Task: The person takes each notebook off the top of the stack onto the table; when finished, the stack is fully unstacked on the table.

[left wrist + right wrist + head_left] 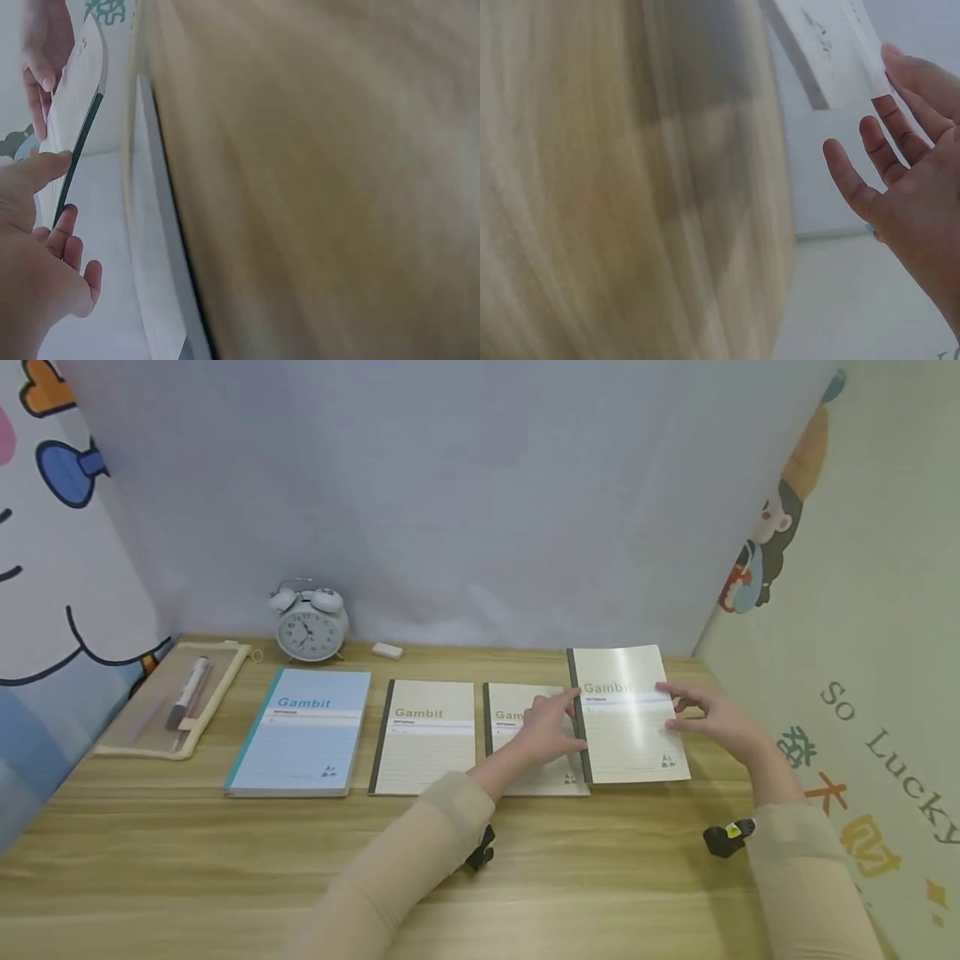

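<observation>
Both hands hold a cream Gambit notebook (626,731) with a dark spine, lifted off the table at the right end of a row. My left hand (546,731) pinches its spine edge between thumb and fingers, as the left wrist view also shows. The right hand (919,169) grips the opposite edge; in the right wrist view its lower fingers are spread away from the notebook. Beneath my left hand lies another cream notebook (543,777), partly covered by the hand and the raised notebook.
Farther left lie a third cream notebook (423,760) and a blue notebook (300,752). A zippered mesh pouch (153,693) with pens sits at the left edge. Near the back wall are a white alarm clock (311,631) and a white eraser (387,651). A printed wall (885,610) borders the right side.
</observation>
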Motion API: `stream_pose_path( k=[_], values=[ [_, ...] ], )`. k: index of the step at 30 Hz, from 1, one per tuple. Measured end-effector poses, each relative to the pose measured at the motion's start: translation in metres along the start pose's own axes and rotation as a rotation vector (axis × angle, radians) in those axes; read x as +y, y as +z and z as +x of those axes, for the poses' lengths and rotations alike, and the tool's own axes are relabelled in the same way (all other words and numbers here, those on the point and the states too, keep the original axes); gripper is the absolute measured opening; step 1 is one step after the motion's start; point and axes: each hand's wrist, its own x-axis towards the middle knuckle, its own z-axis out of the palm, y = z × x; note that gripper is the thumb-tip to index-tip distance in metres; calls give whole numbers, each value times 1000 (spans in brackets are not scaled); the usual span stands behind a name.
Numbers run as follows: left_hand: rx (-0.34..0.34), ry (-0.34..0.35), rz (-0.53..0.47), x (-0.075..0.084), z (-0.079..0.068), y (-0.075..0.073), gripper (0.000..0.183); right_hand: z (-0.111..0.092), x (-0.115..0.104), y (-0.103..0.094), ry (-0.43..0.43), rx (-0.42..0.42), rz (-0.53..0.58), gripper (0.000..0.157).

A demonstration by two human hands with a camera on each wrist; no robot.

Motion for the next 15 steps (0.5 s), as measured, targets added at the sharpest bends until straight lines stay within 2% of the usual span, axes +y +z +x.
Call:
stream_pose_path(
  k=[6,13,15],
  values=[
    [-31,-39,125,3,0,20,89,-6,12,3,35,-23,53,64],
    [-47,-84,214,11,2,28,84,-10,26,7,31,-7,42,67],
    [-60,-93,234,11,3,30,82,-10,30,8,31,-31,34,69]
  ],
)
